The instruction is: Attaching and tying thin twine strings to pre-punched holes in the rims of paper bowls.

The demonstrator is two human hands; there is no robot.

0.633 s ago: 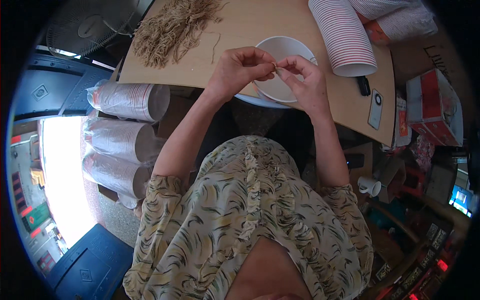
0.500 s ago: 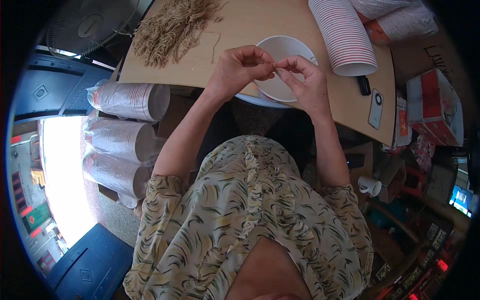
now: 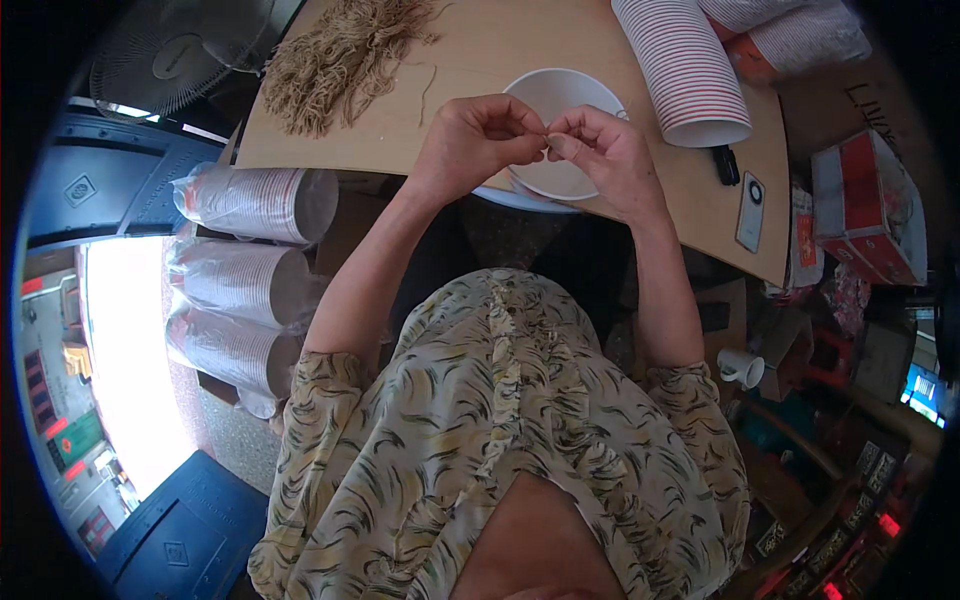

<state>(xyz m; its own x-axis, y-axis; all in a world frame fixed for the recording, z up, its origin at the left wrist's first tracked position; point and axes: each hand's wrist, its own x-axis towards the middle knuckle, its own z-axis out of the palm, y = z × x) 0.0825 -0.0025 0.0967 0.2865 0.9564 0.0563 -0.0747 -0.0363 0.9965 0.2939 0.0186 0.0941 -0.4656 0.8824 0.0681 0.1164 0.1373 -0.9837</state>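
My left hand and my right hand meet fingertip to fingertip above a white paper bucket. Both are closed in a pinch, thumb against forefinger. Whatever lies between the fingertips is too small to make out. The bucket stands at the near edge of the brown table, its wide mouth facing up, partly hidden by my hands. A small light-coloured loop shows at its right rim. To the left, a heap of tan strings lies on the table, with one loose string beside it.
A long stack of nested paper buckets lies at the right, by a black marker-like object and a phone. Plastic-wrapped bucket stacks sit lower left. A fan stands far left; an open carton is far right.
My right hand has turned slightly, its fingers drawing closer over the thumb. My left hand keeps its pinch almost unchanged. The whole view has shifted slightly.
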